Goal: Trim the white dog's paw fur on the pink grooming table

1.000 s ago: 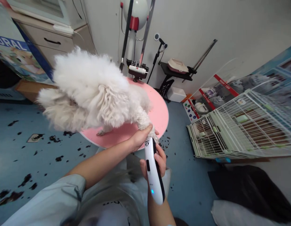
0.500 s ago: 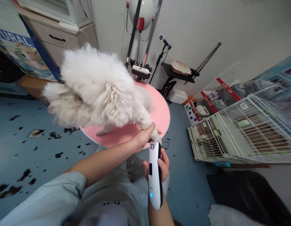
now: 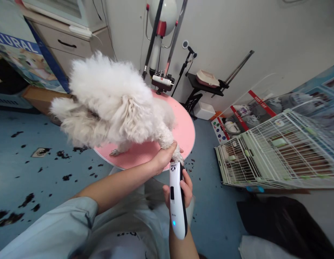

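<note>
Head view: right hand [image 3: 183,187] holds clipper [image 3: 176,203] at paw [image 3: 178,157]; cage [image 3: 277,151] apart.

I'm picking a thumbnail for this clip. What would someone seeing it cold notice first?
A fluffy white dog stands on a round pink table, filling the upper left. At the table's near edge the left hand grips one paw while the right hand holds a white clipper up to it. Dark hair clumps dot the blue floor at left; a white wire cage sits at right.
</note>
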{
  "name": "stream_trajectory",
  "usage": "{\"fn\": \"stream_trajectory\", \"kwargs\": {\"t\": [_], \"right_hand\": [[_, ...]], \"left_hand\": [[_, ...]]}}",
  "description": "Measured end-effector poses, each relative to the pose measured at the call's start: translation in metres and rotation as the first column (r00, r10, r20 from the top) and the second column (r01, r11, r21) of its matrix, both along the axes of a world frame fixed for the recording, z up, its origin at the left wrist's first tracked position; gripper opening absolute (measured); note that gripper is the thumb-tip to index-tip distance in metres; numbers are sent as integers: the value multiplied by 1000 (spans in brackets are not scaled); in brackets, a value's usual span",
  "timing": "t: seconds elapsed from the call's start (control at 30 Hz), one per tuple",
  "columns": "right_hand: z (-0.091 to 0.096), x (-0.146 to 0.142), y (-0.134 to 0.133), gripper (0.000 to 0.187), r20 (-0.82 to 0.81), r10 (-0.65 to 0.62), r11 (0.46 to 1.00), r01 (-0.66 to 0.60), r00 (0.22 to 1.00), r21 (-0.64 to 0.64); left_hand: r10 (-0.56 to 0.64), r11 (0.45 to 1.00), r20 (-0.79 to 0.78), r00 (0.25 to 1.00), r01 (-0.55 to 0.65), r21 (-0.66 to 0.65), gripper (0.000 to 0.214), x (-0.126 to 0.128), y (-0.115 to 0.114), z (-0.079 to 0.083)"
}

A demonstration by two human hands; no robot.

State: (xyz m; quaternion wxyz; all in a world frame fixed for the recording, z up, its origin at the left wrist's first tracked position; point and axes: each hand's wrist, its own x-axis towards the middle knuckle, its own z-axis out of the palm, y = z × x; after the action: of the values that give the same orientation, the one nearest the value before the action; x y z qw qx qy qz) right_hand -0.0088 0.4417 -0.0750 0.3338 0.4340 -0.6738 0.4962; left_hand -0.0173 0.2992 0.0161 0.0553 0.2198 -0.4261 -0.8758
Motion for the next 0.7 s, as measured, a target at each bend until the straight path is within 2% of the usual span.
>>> {"fn": "stream_trajectory", "kwargs": {"t": [0.17,0.33,0.47,0.57,0.7], "right_hand": [[0,-8,-11,59,-102,7,999,-11,995,-38],[5,-12,-1,50,-55,135,985,-128,989,112],[-5,-19,15,60,-135,64,997,-58,989,45],[-14,-29,13,56,-229,29,1000,-28,973,10],[-25,-39,11,52,-230,52,998,-41,972,54]], "left_hand": [[25,999,18,1000,-25,-31,52,0,2,-3],[-53,997,58,997,49,68,51,1,-1,0],[-87,993,92,992,79,82,54,-2,-4,8],[-89,990,105,990,76,121,55,-4,-4,11],[-59,993,113,992,47,110,56,-6,0,9]]}}
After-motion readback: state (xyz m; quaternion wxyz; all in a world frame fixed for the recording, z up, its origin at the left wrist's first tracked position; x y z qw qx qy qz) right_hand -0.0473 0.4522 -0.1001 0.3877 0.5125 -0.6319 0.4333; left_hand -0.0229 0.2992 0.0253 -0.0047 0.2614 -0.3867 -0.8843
